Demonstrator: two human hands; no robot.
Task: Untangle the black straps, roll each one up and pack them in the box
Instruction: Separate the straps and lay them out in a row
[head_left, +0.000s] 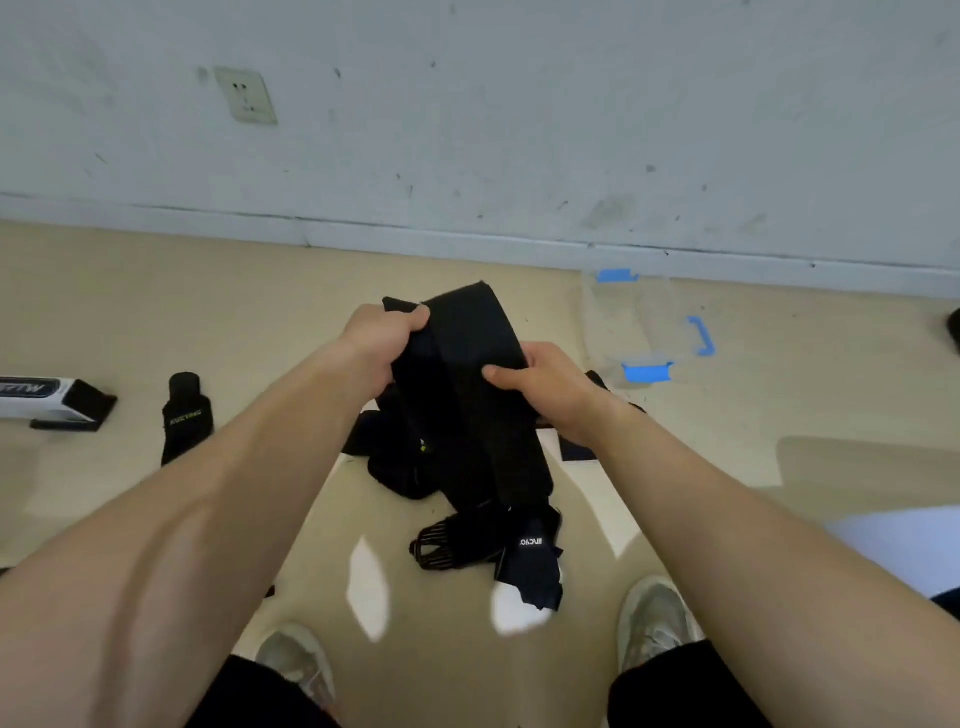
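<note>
Black straps (467, 395), clear box (623, 317) with blue clips (647, 372).

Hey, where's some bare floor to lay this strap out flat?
Bare floor lies between the wall and the lone strap on the left, and again nearer you than the clear box on the right. It is crowded under the held strap, where the strap pile sits ahead of the shoes.

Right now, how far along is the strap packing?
Early on. Nothing shows inside the clear box. One loose strap lies apart on the floor, left of the tangled pile. In hand: the left hand and right hand grip a wide black strap, its tail hanging into the pile. Left: rolling it, the pile, all packing.
</note>
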